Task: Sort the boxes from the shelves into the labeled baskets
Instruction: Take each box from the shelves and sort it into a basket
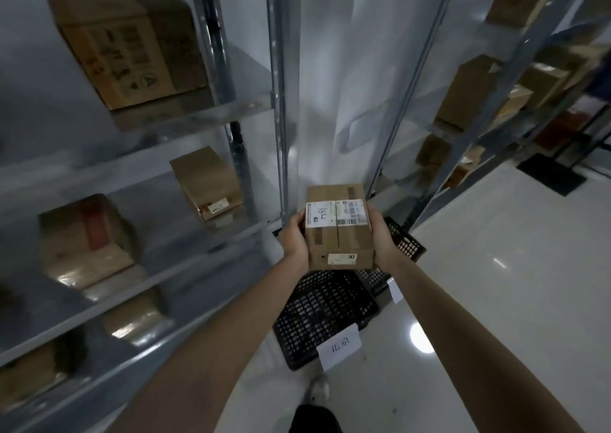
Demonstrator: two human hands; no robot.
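A small brown cardboard box (pixel 339 237) with a white shipping label on top is held out in front of me, above the floor. My left hand (pixel 293 238) grips its left side and my right hand (pixel 383 238) grips its right side. Below it, on the floor, stands a black mesh basket (pixel 322 313) with a white paper label (pixel 340 350) on its near edge. A second black basket (pixel 405 241) lies just beyond, partly hidden by the box and my right hand, with its own white tag (pixel 395 289).
Grey metal shelves (pixel 185 115) on my left hold several brown boxes, among them a large one (pixel 127 41) up high and a smaller one (pixel 206 183). More shelving with boxes (pixel 469 92) stands at the right. Glossy white floor (pixel 496 284) spreads to the right.
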